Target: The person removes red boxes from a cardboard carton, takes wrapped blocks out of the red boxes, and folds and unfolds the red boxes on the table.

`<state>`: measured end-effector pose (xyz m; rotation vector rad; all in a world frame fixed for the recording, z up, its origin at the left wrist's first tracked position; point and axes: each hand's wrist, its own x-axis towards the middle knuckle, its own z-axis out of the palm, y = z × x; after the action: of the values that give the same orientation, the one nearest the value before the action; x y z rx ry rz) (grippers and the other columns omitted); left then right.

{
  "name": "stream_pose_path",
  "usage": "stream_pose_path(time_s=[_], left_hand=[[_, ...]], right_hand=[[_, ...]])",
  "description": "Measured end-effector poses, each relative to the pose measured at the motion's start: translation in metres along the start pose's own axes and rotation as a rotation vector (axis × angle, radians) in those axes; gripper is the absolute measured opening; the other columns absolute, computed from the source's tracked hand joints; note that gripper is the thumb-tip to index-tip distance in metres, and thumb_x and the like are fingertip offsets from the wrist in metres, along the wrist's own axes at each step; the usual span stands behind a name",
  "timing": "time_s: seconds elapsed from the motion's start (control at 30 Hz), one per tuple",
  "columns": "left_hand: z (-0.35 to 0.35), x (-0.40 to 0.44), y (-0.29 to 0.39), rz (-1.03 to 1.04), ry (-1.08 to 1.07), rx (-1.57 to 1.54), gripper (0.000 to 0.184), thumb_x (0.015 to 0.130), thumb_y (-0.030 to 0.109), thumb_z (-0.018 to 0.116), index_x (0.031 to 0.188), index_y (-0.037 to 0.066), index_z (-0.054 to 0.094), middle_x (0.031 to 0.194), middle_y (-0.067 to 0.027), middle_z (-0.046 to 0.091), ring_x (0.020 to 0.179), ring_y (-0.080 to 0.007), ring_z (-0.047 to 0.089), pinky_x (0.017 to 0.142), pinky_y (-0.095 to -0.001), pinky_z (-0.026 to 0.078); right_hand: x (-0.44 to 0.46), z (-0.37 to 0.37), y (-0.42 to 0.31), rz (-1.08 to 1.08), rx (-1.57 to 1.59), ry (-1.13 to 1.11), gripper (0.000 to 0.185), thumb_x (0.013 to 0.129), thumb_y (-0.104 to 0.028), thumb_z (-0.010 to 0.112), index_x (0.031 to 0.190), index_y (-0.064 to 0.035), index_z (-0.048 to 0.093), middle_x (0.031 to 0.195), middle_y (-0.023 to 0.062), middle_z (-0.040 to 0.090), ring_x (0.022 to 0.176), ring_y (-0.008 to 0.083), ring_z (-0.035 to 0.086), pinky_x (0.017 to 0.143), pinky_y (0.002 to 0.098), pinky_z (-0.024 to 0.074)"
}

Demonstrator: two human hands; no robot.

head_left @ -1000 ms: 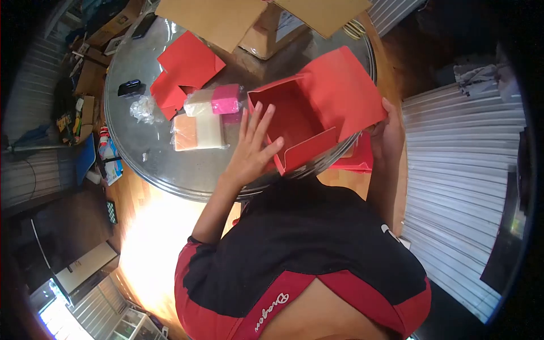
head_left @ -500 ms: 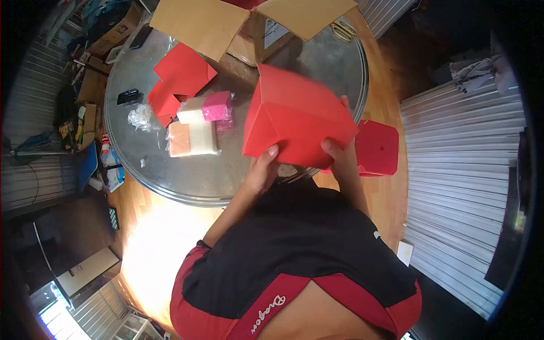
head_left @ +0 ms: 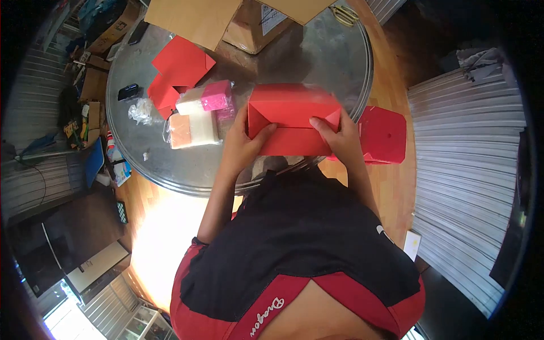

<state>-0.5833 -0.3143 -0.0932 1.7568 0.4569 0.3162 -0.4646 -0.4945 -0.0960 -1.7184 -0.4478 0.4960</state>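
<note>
A red paper box (head_left: 294,109) is held between both hands above the near edge of the round table. My left hand (head_left: 245,141) grips its left side, thumb on the near face. My right hand (head_left: 341,136) grips its right side in the same way. Folded creases show on the face turned to me; the inside is hidden. Left of the box lie plastic-wrapped blocks, one pink (head_left: 216,95) and others cream and orange (head_left: 198,129). Behind them a flat red cardboard piece (head_left: 182,62) rests on the table.
An open cardboard carton (head_left: 249,35) stands at the far side of the table (head_left: 153,164). Gold-handled scissors (head_left: 344,16) lie at the back right, crumpled plastic (head_left: 141,111) and a black object (head_left: 128,92) at the left. A red stool (head_left: 385,135) stands at the right.
The box has been turned from its open, flap-out position so a creased, folded face shows. My left hand, spread open before, has closed on it; my right hand has moved inward and down along it.
</note>
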Motion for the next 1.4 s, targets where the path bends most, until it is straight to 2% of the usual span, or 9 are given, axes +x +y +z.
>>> stream_pose_path(time_s=[0.1,0.17,0.27,0.37,0.67,0.8,1.0,1.2,1.4], left_hand=[[0.002,-0.002,-0.001,0.021,0.032,0.125,0.066,0.072,0.019,0.067,0.127,0.001,0.035,0.105,-0.0177,0.058,0.096,-0.0241,0.058,0.081,-0.0331,0.045],[0.002,-0.001,0.002,0.031,0.022,0.074,0.071,0.071,0.022,0.068,0.129,0.001,0.033,0.102,-0.0209,0.058,0.092,-0.0297,0.059,0.076,-0.0356,0.046],[0.004,-0.002,-0.004,0.092,0.001,0.300,0.072,0.070,0.026,0.068,0.128,0.001,0.033,0.097,-0.0239,0.058,0.087,-0.0350,0.059,0.073,-0.0376,0.046],[0.001,-0.003,0.002,0.021,-0.087,0.340,0.069,0.073,0.023,0.067,0.129,0.002,0.032,0.107,-0.0206,0.056,0.099,-0.0272,0.056,0.081,-0.0331,0.043],[0.002,-0.002,0.003,0.013,-0.077,0.370,0.077,0.072,0.023,0.067,0.135,0.011,0.023,0.108,-0.0234,0.054,0.100,-0.0343,0.054,0.082,-0.0364,0.043],[0.000,-0.001,-0.007,-0.015,-0.091,0.364,0.077,0.072,0.026,0.067,0.134,0.009,0.025,0.113,-0.0224,0.052,0.102,-0.0317,0.054,0.083,-0.0358,0.042],[0.006,-0.003,-0.023,0.005,0.038,0.216,0.085,0.067,0.040,0.069,0.130,0.000,0.028,0.108,-0.0233,0.053,0.099,-0.0352,0.054,0.082,-0.0381,0.043],[0.005,-0.008,-0.005,0.186,-0.076,0.305,0.083,0.065,0.026,0.072,0.133,0.010,0.027,0.114,-0.0221,0.049,0.101,-0.0365,0.051,0.081,-0.0393,0.044],[0.015,-0.009,-0.014,0.248,-0.100,0.294,0.076,0.069,0.010,0.064,0.133,0.013,0.025,0.115,-0.0192,0.047,0.099,-0.0382,0.051,0.079,-0.0406,0.045]], right_hand=[[0.000,-0.002,-0.001,0.070,-0.139,-0.056,0.079,0.069,-0.030,0.071,0.130,-0.0008,0.031,0.121,0.0227,0.045,0.110,0.0272,0.047,0.091,0.0330,0.0365],[-0.001,0.003,-0.018,-0.424,-0.499,0.225,0.072,0.066,-0.031,0.072,0.125,-0.0053,0.040,0.118,0.0218,0.048,0.111,0.0310,0.047,0.092,0.0360,0.0362],[0.006,-0.008,-0.015,-0.564,-0.831,-0.010,0.068,0.066,-0.031,0.069,0.125,-0.0113,0.042,0.117,0.0158,0.051,0.110,0.0325,0.046,0.090,0.0382,0.0368],[0.007,-0.005,-0.016,-0.381,-0.724,-0.295,0.058,0.069,-0.030,0.065,0.122,-0.0147,0.045,0.114,0.0127,0.054,0.102,0.0318,0.051,0.084,0.0381,0.0411],[0.011,0.010,0.003,-0.492,-0.735,-0.043,0.042,0.070,-0.028,0.062,0.108,-0.0117,0.055,0.097,0.0086,0.061,0.082,0.0282,0.059,0.067,0.0353,0.0470],[0.008,0.006,-0.007,-0.318,-0.740,-0.202,0.049,0.070,-0.030,0.063,0.113,-0.0100,0.052,0.102,0.0119,0.059,0.090,0.0294,0.057,0.075,0.0361,0.0451],[0.004,0.009,-0.005,-0.587,-0.862,-0.231,0.073,0.068,-0.040,0.065,0.128,-0.0102,0.036,0.122,0.0180,0.044,0.109,0.0321,0.045,0.090,0.0415,0.0340],[0.007,0.010,0.011,-0.559,-0.800,-0.174,0.076,0.063,-0.041,0.068,0.126,-0.0081,0.040,0.115,0.0184,0.051,0.100,0.0311,0.052,0.083,0.0364,0.0395],[0.003,0.013,0.010,-0.426,-0.891,-0.125,0.049,0.065,-0.030,0.066,0.108,-0.0108,0.054,0.096,0.0059,0.062,0.082,0.0239,0.059,0.067,0.0357,0.0408]])
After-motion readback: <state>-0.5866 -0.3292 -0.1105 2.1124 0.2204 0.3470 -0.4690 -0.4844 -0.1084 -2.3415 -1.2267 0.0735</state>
